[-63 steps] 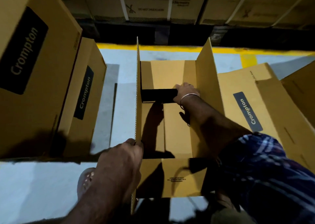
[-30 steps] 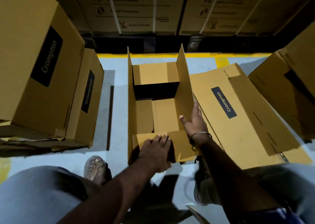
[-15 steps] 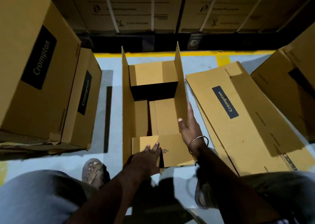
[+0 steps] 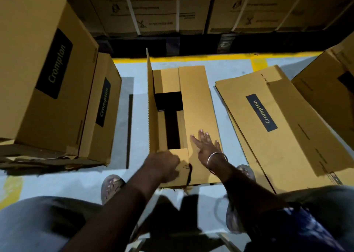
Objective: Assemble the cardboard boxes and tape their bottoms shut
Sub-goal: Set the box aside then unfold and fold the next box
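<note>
The right hand (image 4: 206, 146) lies flat with its fingers straight and spread, palm down on the long right flap (image 4: 195, 108) of the open cardboard box (image 4: 151, 106), which stands on the grey floor (image 4: 134, 129) directly in front of the person; a metal bangle (image 4: 216, 158) circles that wrist and the forearm reaches in from the lower right. The left hand (image 4: 162, 165) has its fingers curled on the short near flap (image 4: 181, 156) at the box's near end, gripping it at its left edge, with the forearm coming up from the lower middle of the view. The long right flap is folded down over the opening and covers its right half, while the long left flap (image 4: 150, 90) stands upright. Between them the box's inside shows a short far flap (image 4: 166, 80) folded in, dark gaps, and the cardboard of the inner panels; nothing else can be made out in it. Just right of the box lies a stack of flattened boxes (image 4: 277, 129) with a dark "Crompton" label. To the left, well apart from the hands, stand two assembled boxes (image 4: 47, 69) bearing the same label. A row of strapped cartons (image 4: 162, 8) lines the far side behind a yellow floor line (image 4: 191, 58). A sandalled foot (image 4: 112, 186) rests near the box's near left corner.
</note>
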The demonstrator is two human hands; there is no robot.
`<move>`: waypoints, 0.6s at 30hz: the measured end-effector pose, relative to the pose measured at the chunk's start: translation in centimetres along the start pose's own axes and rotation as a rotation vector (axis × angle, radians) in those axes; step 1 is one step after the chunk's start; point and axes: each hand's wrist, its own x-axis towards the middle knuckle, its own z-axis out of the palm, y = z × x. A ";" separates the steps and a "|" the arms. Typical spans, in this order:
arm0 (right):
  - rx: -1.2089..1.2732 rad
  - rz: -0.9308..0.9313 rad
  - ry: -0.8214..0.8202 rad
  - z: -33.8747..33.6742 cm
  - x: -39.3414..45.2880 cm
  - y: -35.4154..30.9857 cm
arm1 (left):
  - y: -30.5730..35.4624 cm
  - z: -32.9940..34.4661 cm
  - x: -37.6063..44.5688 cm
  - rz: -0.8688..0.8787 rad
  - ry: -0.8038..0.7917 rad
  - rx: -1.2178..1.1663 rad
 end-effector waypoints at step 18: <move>0.716 0.597 0.099 0.8 -0.1 2.7 | -4.6 7.9 2.7 -0.625 0.048 -1.875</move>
